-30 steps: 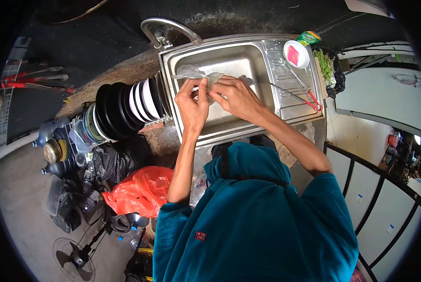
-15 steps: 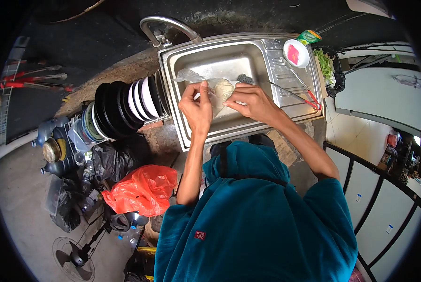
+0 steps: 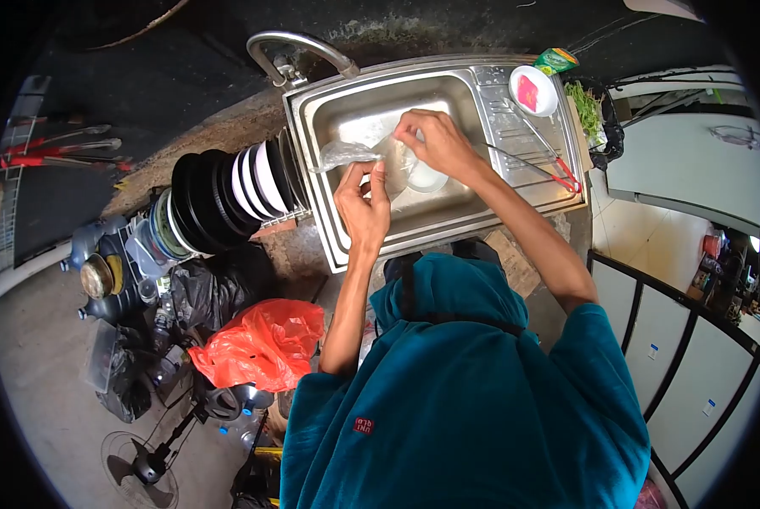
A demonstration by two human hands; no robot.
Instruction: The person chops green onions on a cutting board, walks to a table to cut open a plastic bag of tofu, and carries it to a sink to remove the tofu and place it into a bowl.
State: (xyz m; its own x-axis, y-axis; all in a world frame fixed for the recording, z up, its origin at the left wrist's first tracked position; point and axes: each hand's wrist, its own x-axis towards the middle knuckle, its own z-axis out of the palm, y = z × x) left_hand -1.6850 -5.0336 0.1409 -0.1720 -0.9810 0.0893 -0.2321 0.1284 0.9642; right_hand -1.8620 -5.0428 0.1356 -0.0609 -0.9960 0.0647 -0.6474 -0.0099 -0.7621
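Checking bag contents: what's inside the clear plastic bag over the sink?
Something pale and roundish shows through the clear plastic bag, held by left hand and right hand above the sink. What it is can't be told; fingers cover part.

A rack of plates (image 3: pixel 227 199) is stood left of the sink (image 3: pixel 482 199). Tongs (image 3: pixel 543 157) are laid on its right drainboard, a small bowl (image 3: pixel 532 90) behind them.

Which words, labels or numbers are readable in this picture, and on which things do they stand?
"UNI QLO": small red tag on the teal hoodie, seen upside down.
Green packet by the sink: print too blurred to read.
White stickers on the grey panels: too small to read.
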